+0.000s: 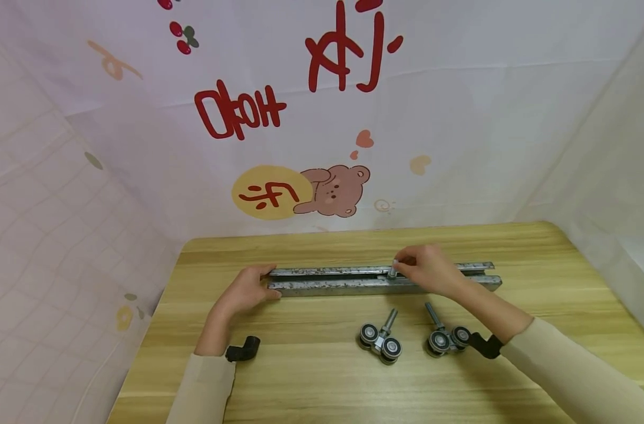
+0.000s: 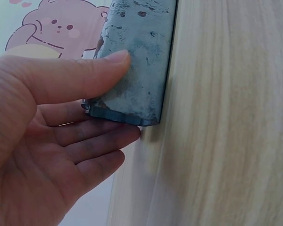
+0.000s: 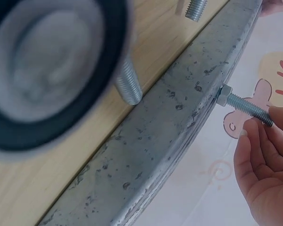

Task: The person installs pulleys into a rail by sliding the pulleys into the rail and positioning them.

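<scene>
A long galvanized metal track [image 1: 327, 288], scuffed with dark spots and slotted along its top, lies across the table. My left hand [image 1: 245, 290] grips its left end; in the left wrist view the thumb presses on the side face [image 2: 137, 70], with fingers behind and under the end. My right hand [image 1: 430, 270] pinches the upper end of a threaded bolt [image 3: 245, 106] between thumb and fingers. That bolt stands up out of the slot, right of the middle, with a hex nut [image 3: 224, 95] at its base. Whatever is below it inside the track is hidden.
Two roller hangers with black-rimmed wheels and threaded bolts lie in front of the track: one roller hanger [image 1: 380, 341] near the middle, another roller hanger [image 1: 443, 338] beneath my right forearm. The wooden table [image 1: 300, 383] meets a printed cloth backdrop [image 1: 459, 129] behind.
</scene>
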A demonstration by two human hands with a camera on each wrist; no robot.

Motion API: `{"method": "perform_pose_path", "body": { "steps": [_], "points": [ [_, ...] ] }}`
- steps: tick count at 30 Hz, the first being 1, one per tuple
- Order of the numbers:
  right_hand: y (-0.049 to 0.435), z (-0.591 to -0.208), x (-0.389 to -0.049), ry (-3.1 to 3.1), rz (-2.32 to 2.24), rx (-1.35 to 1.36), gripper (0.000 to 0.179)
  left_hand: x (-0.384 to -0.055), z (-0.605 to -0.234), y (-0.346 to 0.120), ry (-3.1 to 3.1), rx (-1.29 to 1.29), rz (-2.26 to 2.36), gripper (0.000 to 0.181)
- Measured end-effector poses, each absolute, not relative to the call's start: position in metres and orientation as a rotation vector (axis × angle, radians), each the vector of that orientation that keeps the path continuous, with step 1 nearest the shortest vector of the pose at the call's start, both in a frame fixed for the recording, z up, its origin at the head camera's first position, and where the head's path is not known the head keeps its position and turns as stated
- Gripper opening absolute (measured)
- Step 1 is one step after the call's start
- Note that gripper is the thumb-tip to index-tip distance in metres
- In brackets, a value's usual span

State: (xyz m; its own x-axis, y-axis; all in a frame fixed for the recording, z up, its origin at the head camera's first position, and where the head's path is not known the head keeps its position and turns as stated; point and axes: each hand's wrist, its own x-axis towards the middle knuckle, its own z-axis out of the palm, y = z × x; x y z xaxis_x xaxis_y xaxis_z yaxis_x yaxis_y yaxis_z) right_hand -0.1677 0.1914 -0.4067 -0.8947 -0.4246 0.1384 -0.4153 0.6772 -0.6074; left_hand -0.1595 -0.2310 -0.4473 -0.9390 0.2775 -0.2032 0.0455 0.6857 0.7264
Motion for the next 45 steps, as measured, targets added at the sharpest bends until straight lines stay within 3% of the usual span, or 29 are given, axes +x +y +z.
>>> {"method": "perform_pose_path", "body": {
  "steps": [45],
  "points": [
    [0.147,-0.407,-0.175,2.822,-0.974,-0.885,0.014,-0.158,-0.45,-0.232,2.589,0.271,1.143,0.075]
  ]
}}
